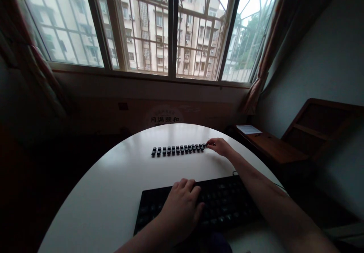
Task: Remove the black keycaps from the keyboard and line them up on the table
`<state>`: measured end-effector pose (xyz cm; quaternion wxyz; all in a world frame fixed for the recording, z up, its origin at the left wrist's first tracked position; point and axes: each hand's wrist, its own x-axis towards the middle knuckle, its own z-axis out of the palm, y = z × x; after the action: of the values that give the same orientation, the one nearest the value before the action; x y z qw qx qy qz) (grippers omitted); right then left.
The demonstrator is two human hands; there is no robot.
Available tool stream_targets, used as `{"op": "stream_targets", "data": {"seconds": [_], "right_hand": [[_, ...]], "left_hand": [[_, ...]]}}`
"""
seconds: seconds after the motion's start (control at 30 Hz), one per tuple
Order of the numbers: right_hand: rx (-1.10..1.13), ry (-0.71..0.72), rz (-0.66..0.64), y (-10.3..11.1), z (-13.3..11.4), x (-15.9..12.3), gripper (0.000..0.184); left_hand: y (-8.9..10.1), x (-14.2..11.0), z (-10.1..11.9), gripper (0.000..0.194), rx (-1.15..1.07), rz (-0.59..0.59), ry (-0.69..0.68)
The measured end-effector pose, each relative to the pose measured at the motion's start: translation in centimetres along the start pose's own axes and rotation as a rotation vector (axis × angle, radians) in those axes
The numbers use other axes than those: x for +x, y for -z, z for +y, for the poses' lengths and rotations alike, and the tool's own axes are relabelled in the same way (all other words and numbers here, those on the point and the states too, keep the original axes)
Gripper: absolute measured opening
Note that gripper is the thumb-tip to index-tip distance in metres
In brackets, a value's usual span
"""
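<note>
On the white round table (113, 192), in the head view, the black keyboard (218, 200) lies near the person. The left hand (183, 203) rests on the keyboard, with its fingers bent and a little apart, and it seems to grip nothing. The right hand (218, 146) reaches to the right end of two rows of small black keycaps (178, 150). Its fingertips are pinched together there; whether they hold a keycap, I cannot tell.
</note>
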<state>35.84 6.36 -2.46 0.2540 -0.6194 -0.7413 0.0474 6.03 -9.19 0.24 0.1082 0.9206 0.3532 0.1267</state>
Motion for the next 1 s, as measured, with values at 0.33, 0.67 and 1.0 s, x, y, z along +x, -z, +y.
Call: {"op": "stream_targets", "data": {"seconds": [0.33, 0.67, 1.0], "right_hand": [[-0.041, -0.041, -0.045, -1.2, 1.0, -0.1, 0.022], [-0.047, -0.016, 0.026, -0.5, -0.1, -0.5, 0.02], [-0.037, -0.017, 0.013, -1.6, 0.6, 0.1, 0.017]], "left_hand": [[-0.1, 0.3, 0.0, 0.03, -0.013, 0.004, 0.004], [-0.2, 0.2, 0.0, 0.033, -0.018, 0.021, 0.014], [-0.1, 0.2, 0.1, 0.035, -0.011, 0.009, 0.018]]}}
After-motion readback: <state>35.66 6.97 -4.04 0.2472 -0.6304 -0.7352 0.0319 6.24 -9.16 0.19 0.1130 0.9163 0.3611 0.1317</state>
